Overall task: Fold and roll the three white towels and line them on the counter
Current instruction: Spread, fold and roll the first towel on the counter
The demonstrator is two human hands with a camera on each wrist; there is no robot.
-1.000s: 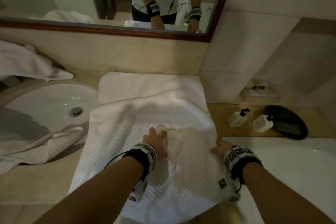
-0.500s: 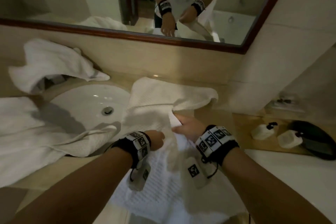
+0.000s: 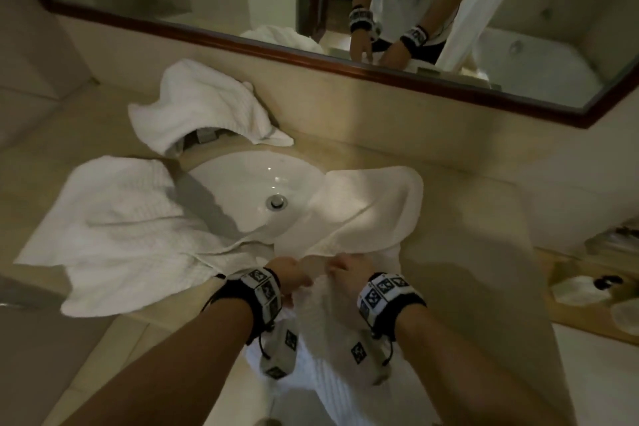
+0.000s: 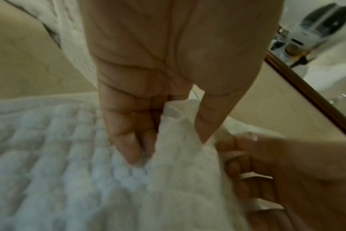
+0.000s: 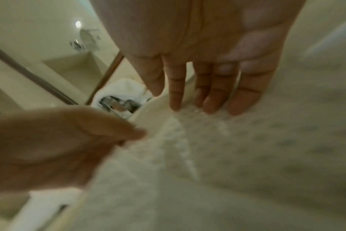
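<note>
The left hand pinches a fold of the white towel between thumb and fingers. The right hand rests beside it with fingers straight, tips on the cloth. The towel lies on the surface right of the sink, its near end hanging over the edge.

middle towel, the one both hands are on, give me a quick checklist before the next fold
1. Left hand has hold of the middle towel: ok, thumb and fingers pinch a ridge of cloth.
2. Right hand has hold of it: not ok, straight fingers only rest on the cloth.
3. Towel lies flat on the counter: not ok, it is bunched and its left part sags into the sink.
4. Near end supported: not ok, it hangs over the counter's front edge.
5. Left towel out of the way: not ok, its corner reaches the left hand.
6. Back towel out of the way: ok, it lies behind the sink.
</note>
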